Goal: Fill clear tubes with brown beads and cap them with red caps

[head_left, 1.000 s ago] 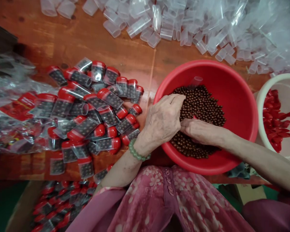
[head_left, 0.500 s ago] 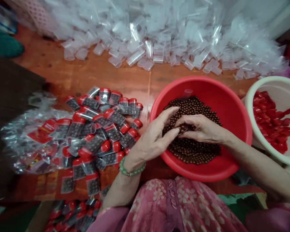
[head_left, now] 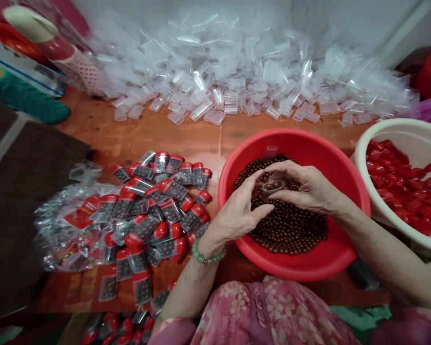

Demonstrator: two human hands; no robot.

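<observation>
Clear plastic tube (head_left: pixel 272 188): lying across the gap between your hands and holding a few beads, it is sitting just above the bead pile. Your right hand (head_left: pixel 303 188) is curving its fingers over the tube and appears to be holding it. Your left hand (head_left: pixel 240 209) is half open, with its fingers arching beside the tube's mouth; you cannot tell whether they are touching it. The tube is probably light, thin-walled and slick, so you would do best to take it by the body, leaving the mouth clear and pressing gently.

Brown beads (head_left: pixel 290 228): small, round and glossy, they are heaped in the basin and look likely to roll away from loose fingers.

Red plastic basin (head_left: pixel 309 135): it is holding the beads, with a second clear tube (head_left: pixel 271 152) standing at the far edge of the pile.

Jade bead bracelet (head_left: pixel 208 256): circling your left wrist (a handy marker for telling your hands apart).

Capped tubes (head_left: pixel 170 211): filled with dark beads and topped with red, they are lying in a loose heap left of the basin, beside a clear plastic bag (head_left: pixel 70 225).

White basin (head_left: pixel 398 123): it is holding red caps (head_left: pixel 391 165) to the right.

Empty clear tubes (head_left: pixel 219 91): they are spreading in a large drift across the far side of the wooden table (head_left: pixel 201 139).
</observation>
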